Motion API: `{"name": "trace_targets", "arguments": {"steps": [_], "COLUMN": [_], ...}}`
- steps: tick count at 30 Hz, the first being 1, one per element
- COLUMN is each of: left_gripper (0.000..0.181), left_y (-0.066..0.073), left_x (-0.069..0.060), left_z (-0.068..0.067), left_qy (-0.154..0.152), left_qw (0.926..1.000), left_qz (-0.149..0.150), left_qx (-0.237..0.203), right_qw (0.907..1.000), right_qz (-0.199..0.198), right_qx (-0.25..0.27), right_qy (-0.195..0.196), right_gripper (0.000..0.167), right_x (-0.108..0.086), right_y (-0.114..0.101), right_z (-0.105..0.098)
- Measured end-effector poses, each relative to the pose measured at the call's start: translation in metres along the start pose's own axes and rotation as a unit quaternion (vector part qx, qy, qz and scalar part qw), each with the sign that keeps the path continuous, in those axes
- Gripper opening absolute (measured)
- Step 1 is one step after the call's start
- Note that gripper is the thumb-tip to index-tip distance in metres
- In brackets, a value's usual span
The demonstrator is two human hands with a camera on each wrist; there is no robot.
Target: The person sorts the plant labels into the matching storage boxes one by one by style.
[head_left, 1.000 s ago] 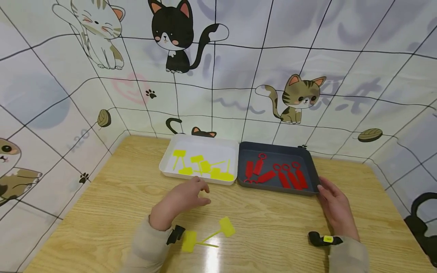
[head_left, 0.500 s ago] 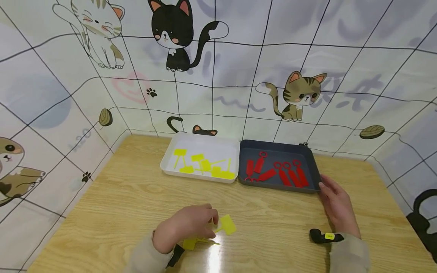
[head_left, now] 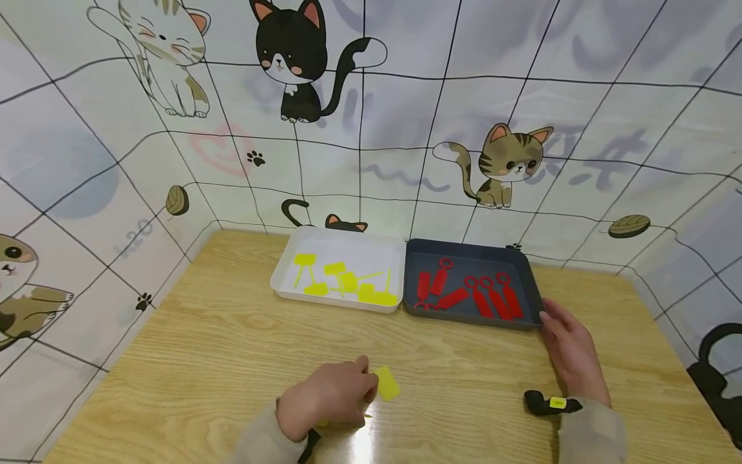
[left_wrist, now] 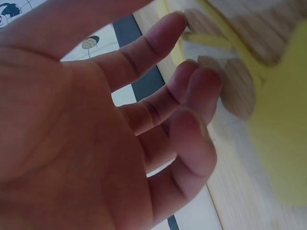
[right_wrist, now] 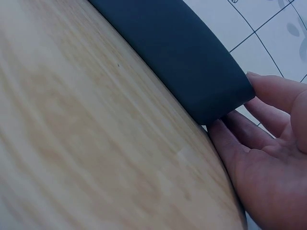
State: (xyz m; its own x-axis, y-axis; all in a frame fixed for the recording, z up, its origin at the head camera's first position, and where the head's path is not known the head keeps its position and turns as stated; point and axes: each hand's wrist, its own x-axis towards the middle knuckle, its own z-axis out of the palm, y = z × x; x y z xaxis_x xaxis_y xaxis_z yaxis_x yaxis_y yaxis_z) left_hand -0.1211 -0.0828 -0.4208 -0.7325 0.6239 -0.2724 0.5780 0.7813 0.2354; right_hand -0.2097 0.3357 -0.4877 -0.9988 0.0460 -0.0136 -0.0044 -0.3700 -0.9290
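My left hand [head_left: 333,396] hovers at the table's front over two yellow plant labels and mostly hides one. The other yellow plant label [head_left: 387,383] shows its flat head by my fingertips; its stem is under the hand. In the left wrist view, my fingers [left_wrist: 194,139] bend loosely beside the blurred yellow plastic, with a gap visible. My right hand [head_left: 574,351] holds the near right corner of the dark grey tray [head_left: 464,248], thumb and fingers about the corner. Several red flat tags with ring ends [head_left: 481,303] lie in that tray.
A white tray [head_left: 348,235] stands against the dark one on its left, with several yellow plant labels [head_left: 348,282] inside. Both trays sit near the back of the wooden table [head_left: 220,322]. Cat-printed cloth [head_left: 400,129] rises behind and at both sides.
My left hand has come back from in front of the white tray, down to the loose yellow plant labels. My right hand stays at the dark tray's corner.
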Motion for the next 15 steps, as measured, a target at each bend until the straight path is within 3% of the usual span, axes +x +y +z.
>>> {"name": "trace_targets", "arguments": {"steps": [8,15], "left_gripper": [0.023,0.024], "left_y": [-0.0041,0.0035], "left_x": [-0.0017,-0.0034], "left_z": [-0.0011,-0.0011], "left_qy": [0.015,0.072], "left_qw": [0.9998,0.9952], "left_qz": [-0.008,-0.026], "left_qx": [0.014,0.061], "right_qw": [0.9999,1.0000], "right_qz": [-0.005,-0.001], "right_qx": [0.008,0.000], "right_qy": [-0.010,-0.001], "right_gripper": [0.056,0.060], "right_x": [0.0002,0.0001], "right_y": [0.0002,0.0009], "right_z": [0.0019,0.0019]}}
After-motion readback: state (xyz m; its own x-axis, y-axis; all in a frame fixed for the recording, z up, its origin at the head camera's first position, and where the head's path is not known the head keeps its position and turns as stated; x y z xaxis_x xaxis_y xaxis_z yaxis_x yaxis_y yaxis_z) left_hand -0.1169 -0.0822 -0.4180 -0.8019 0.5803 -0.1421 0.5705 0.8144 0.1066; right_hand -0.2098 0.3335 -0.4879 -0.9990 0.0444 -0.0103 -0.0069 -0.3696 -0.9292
